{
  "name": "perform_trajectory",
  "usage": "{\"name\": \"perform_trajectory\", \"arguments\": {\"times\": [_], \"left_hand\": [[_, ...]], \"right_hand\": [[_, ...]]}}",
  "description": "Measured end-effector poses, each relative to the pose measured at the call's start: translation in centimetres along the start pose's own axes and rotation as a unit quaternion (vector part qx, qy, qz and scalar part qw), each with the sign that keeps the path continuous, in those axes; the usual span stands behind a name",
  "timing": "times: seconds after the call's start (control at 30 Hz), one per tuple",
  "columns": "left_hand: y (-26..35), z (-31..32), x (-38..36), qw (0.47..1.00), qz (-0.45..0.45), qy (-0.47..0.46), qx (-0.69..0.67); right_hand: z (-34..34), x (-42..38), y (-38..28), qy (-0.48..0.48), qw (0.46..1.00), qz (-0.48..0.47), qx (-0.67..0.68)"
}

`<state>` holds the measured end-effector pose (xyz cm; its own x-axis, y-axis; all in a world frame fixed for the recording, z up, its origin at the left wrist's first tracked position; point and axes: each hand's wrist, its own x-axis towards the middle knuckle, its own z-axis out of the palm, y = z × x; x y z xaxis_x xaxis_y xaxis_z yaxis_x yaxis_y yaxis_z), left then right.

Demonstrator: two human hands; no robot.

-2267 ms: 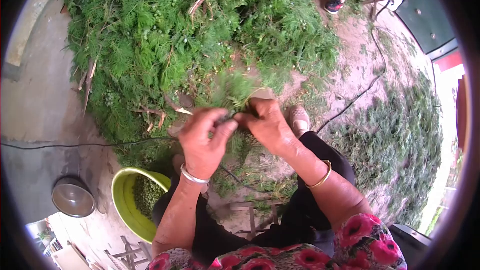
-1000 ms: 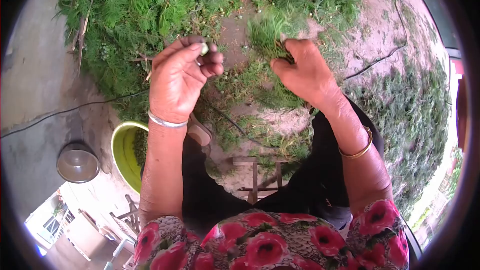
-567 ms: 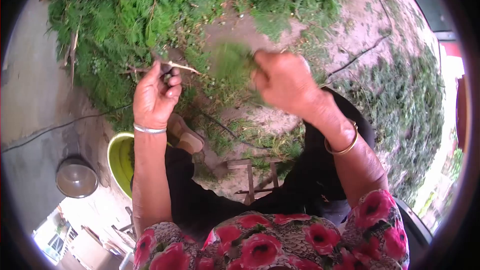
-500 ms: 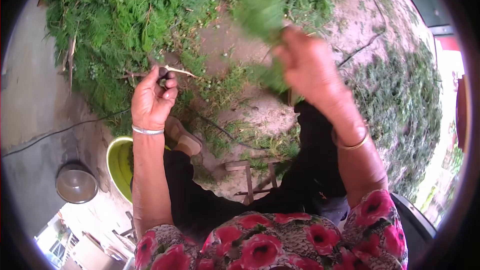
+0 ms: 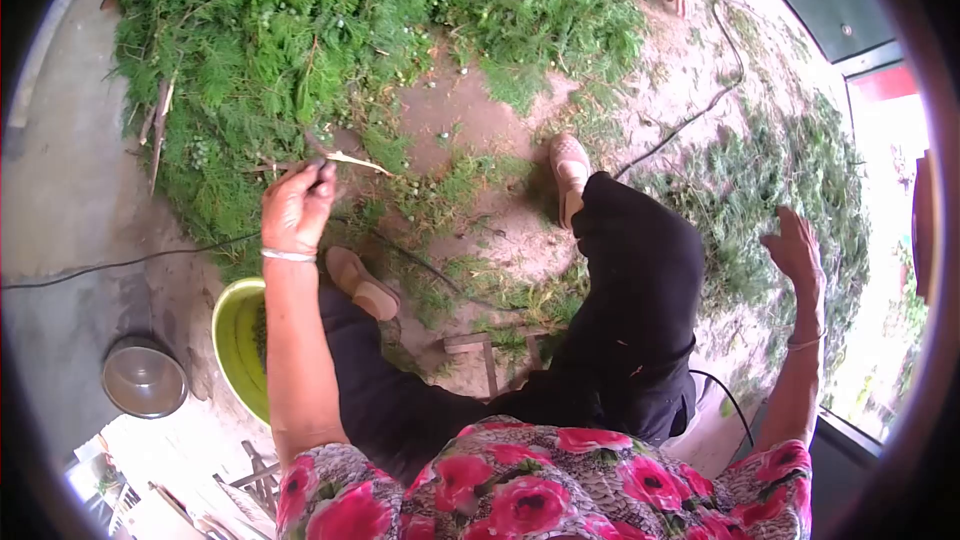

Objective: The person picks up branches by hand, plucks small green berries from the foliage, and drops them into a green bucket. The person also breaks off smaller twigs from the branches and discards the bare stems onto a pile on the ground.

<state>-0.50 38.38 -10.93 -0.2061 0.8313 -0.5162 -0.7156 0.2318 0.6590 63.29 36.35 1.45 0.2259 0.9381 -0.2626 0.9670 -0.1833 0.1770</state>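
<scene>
Where evergreen branches (image 5: 250,60) pile deep, a light hold looks enough

Although the heap is broad, each spray should weigh little, its feathery tips soft and springy, its woody stem stiffer and the surer place for a grip. Small round cones (image 5: 205,150) among the foliage look firm, likely to roll away if pinched loosely; thumb and fingertip at the base of each seem the best hold.

Bright green and flat-fronded, the evergreen branches spread over the ground ahead of the person, dotted with the paler cones. A pale, peeled-looking stick (image 5: 358,162) lies at the heap's near edge, just beside the left hand (image 5: 292,212), whose fingers curl in toward the thumb; whether they grip anything, or touch the stick, cannot be told. The right hand (image 5: 797,252), well apart, extends over a duller patch of greenery (image 5: 740,155), its fingers loosely spread and nothing visible in them. Beside the left forearm stands a yellow-green bucket (image 5: 228,340), its contents mostly hidden; a metal bowl (image 5: 144,380) sits farther left.
</scene>
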Motion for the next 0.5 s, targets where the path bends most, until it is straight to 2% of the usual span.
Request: {"name": "perform_trajectory", "arguments": {"times": [0.03, 0.07, 0.13, 0.17, 0.2, 0.23, 0.27, 0.3, 0.33, 0.37, 0.4, 0.43, 0.47, 0.5], "left_hand": [[1.1, -1.3, -0.5, 1.000, -0.008, -0.005, -0.016], [3.1, -0.7, -2.7, 0.999, 0.003, -0.026, -0.026], [6.9, -3.4, -5.3, 0.996, 0.067, 0.045, 0.041], [8.2, -3.9, -7.4, 0.980, 0.110, 0.110, 0.125], [8.9, -3.7, -10.0, 0.942, 0.148, 0.192, 0.230], [9.0, -9.1, -10.6, 0.871, 0.242, 0.166, 0.395], [9.6, -15.2, -11.2, 0.763, 0.328, 0.133, 0.541], [9.6, -17.3, -13.5, 0.859, 0.216, 0.196, 0.420], [9.8, -18.9, -15.9, 0.584, 0.142, 0.182, 0.778], [8.6, -21.1, -17.5, 0.713, 0.114, 0.253, 0.644], [7.4, -23.3, -18.6, 0.813, 0.078, 0.315, 0.483], [7.4, -24.9, -19.5, 0.748, -0.073, 0.302, 0.587], [7.3, -34.7, -20.4, 0.517, -0.007, 0.207, 0.831], [7.1, -34.1, -19.7, 0.517, -0.006, 0.203, 0.831]], "right_hand": [[0.0, 0.4, -2.2, 0.041, 0.998, -0.035, 0.033], [-1.7, 0.4, -6.2, 0.036, 0.995, -0.056, 0.076], [-4.1, 0.9, -13.5, 0.034, 0.984, -0.119, 0.130], [-4.1, 1.0, -16.0, 0.038, 0.976, -0.161, 0.140], [-2.2, 1.1, -17.9, 0.111, 0.954, -0.257, 0.103], [-0.8, 1.2, -19.7, 0.183, 0.918, -0.346, 0.063], [-2.7, -0.3, -22.7, 0.147, 0.914, -0.377, -0.014], [-4.5, -1.9, -25.3, 0.109, 0.903, -0.406, -0.091], [-1.6, -2.2, -26.6, 0.234, 0.862, -0.440, -0.088], [-0.2, -2.6, -28.3, 0.354, 0.806, -0.467, -0.084], [0.4, -2.8, -29.6, 0.222, 0.845, -0.485, -0.039], [-0.7, -3.5, -31.3, 0.086, 0.866, -0.493, 0.008], [-1.4, -3.9, -32.4, 0.084, 0.868, -0.489, 0.007], [-2.0, -4.0, -33.3, -0.019, 0.856, -0.516, -0.023]]}}
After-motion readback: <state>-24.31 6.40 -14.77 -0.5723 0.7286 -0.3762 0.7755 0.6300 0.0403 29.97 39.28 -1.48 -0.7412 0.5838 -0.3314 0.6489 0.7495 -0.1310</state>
